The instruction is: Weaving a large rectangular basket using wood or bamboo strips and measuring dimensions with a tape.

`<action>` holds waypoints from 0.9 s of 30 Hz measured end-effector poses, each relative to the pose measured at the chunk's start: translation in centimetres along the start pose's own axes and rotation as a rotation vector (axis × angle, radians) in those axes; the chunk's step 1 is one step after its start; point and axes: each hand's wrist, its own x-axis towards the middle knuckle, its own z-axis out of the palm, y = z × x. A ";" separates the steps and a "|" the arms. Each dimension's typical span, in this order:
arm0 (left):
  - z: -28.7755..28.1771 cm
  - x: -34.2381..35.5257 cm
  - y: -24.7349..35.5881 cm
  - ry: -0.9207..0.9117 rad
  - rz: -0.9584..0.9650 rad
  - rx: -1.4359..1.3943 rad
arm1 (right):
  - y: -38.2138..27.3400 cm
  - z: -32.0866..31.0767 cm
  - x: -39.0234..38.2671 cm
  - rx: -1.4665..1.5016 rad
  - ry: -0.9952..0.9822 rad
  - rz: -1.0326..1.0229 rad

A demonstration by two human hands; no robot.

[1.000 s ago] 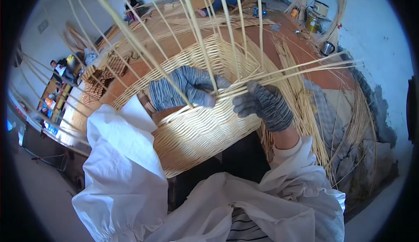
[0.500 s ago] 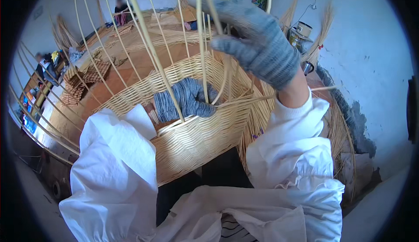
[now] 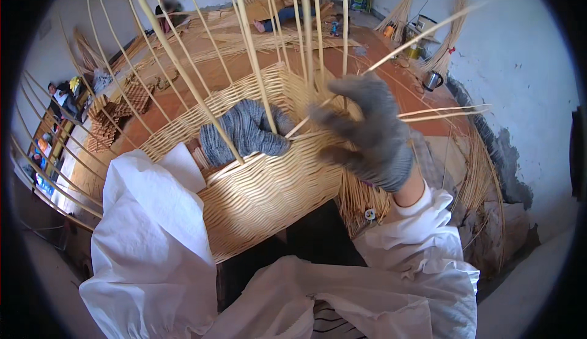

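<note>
A partly woven wicker basket [image 3: 269, 198] rests across my lap, its tall upright stakes [image 3: 251, 51] rising from the wall. My left hand [image 3: 247, 130], in a grey knitted glove, is closed at the rim around the foot of a stake, with weaving rods pinched at its fingertips. From there one pale rod [image 3: 422, 36] slants up to the right, passing by my right hand. Two more rods [image 3: 446, 114] stick out to the right beyond it. My right hand [image 3: 370, 134], gloved alike and blurred, is raised over the basket's right corner with its fingers spread.
Bundles of rods [image 3: 477, 174] lean by the right wall, near a metal kettle [image 3: 432, 81]. Stacked woven pieces [image 3: 122, 106] lie on the floor at the left. Loose rods [image 3: 208, 48] cover the far floor, where other people [image 3: 168, 11] sit.
My right hand has come down from among the stakes and its fingers have spread. The rod it handled now slants up to the right. My left hand keeps its grip at the rim.
</note>
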 end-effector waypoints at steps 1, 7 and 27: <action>0.1 -0.1 0.0 0.012 0.069 -0.016 | -1.2 0.1 0.5 -0.113 -0.138 -0.148; -1.4 -0.4 1.4 -0.025 0.144 0.129 | -0.1 3.7 -3.0 -0.159 -0.250 -0.013; 15.5 -11.8 -0.6 0.206 0.313 -0.077 | -7.1 5.4 -14.7 0.211 -0.140 0.334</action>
